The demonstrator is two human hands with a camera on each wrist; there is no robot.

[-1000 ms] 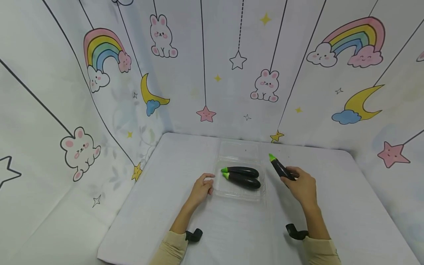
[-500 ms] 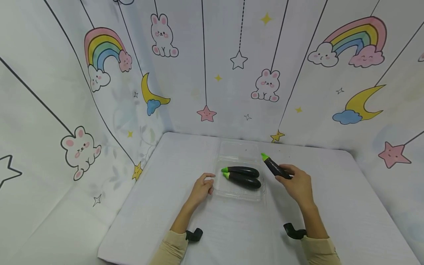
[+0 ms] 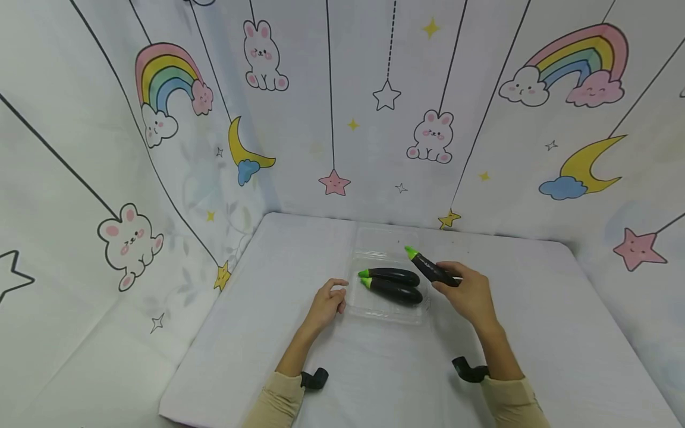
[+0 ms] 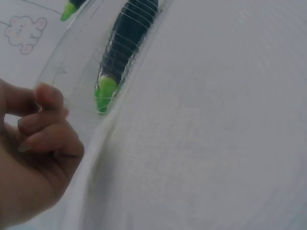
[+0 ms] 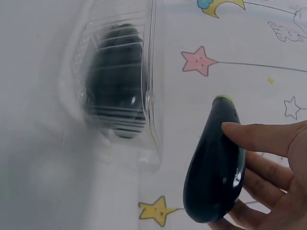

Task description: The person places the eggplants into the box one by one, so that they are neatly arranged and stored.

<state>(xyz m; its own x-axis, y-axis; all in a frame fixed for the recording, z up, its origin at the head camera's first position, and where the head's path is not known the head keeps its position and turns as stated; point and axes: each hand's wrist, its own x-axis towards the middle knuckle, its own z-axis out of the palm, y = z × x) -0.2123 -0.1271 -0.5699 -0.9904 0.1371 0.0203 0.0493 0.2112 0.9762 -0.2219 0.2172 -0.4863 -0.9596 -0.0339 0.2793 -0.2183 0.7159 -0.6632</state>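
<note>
My right hand [image 3: 471,294] holds a dark eggplant [image 3: 432,270] with a bright green stem end, tilted with the stem up and left beside the clear plastic box. In the right wrist view, the thumb lies along one side of this eggplant [image 5: 213,167] and the fingers are behind it. Two more eggplants, a far one [image 3: 393,274] and a near one [image 3: 395,291], lie side by side in the clear plastic box [image 3: 385,315], stems left. At the box's left rim is my left hand [image 3: 325,304], its fingers curled with the fingertips on the rim [image 4: 41,143].
Behind the box's base lies its open clear lid [image 3: 377,241]. A white cloth covers the table [image 3: 551,333], which ends at a printed curtain [image 3: 364,148] with rabbits, stars and rainbows. Each wrist carries a black camera mount [image 3: 314,379].
My right hand has moved left with its eggplant, bringing the green end over the right side of the open lid. My left hand and the two eggplants in the box have stayed put.
</note>
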